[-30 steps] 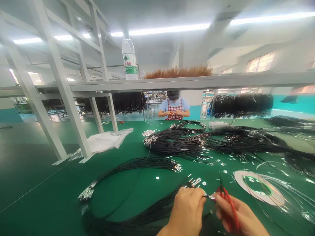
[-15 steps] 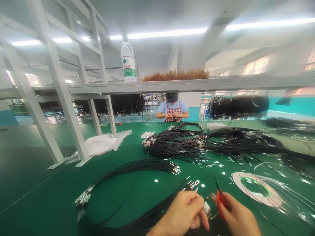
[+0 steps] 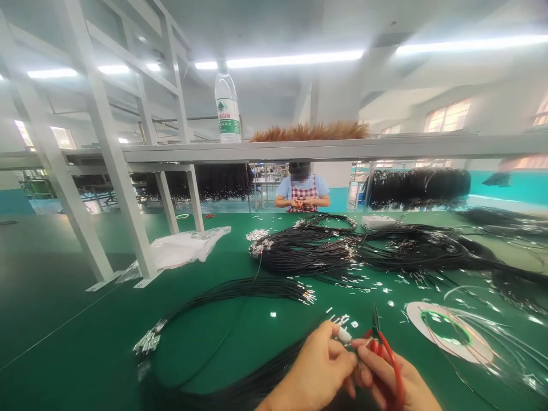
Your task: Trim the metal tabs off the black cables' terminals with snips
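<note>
My left hand (image 3: 319,365) is closed in a pinch low in the middle, its fingertips meeting those of my right hand. It grips the end of a thin cable, now mostly hidden by the fingers. A white covering (image 3: 344,335) shows at one fingertip. In my right hand (image 3: 398,379) are red-handled wire cutters (image 3: 396,365), with their dark jaws pointing up and away from me; thumb and forefinger also pinch towards the left hand. A bundle of black cables (image 3: 252,379) with bare silvery ends runs beneath my left hand and curves off to the left.
More black cable bundles (image 3: 308,251) lie across the green table (image 3: 205,354), among scattered white scraps. A white ring-shaped disc (image 3: 417,317) sits at right, a plastic bag (image 3: 184,246) by the rack legs. A water bottle (image 3: 228,108) stands on the shelf; another person (image 3: 303,191) works opposite.
The cutters have turned upright and their handles have swung to the right. My right hand's fingertips have moved left to meet my left hand, covering the wire end that showed before.
</note>
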A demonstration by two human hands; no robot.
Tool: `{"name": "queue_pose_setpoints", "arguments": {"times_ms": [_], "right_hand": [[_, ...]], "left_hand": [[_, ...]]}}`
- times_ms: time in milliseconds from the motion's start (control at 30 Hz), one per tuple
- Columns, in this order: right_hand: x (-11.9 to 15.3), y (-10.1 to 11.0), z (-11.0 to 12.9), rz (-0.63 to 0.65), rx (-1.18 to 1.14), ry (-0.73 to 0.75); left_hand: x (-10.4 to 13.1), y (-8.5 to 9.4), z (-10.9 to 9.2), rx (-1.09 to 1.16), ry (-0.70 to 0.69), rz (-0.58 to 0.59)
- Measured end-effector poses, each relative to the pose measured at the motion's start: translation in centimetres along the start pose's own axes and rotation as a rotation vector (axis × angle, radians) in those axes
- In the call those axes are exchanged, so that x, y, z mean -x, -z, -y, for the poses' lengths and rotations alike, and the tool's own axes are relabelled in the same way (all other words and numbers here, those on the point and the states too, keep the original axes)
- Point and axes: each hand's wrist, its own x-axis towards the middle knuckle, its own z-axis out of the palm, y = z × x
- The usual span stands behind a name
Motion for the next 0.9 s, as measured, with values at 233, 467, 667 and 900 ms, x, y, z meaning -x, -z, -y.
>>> {"name": "queue_pose_setpoints", "arguments": {"times_ms": [233,467,667,900], "right_hand": [[-0.4,0.7,-1.1,0.180,0.023,-0.071],[0.4,0.0,-0.8,0.248,0.142,-0.070],[1.5,-0.9,0.6,0.147,0.167,-0.066],[1.2,-0.5,0.2,0.076,0.349,-0.015]], "left_hand": [[1.4,0.8,-3.5,-0.183,-0.085,-0.164],[1.8,-0.3,-3.9,-0.185,-0.135,-0.187],[1.6,-0.4,-3.4,-0.226,-0.185,-0.260],[1.2,-0.6,-1.9,-0.216,-0.179,-0.344]]}}
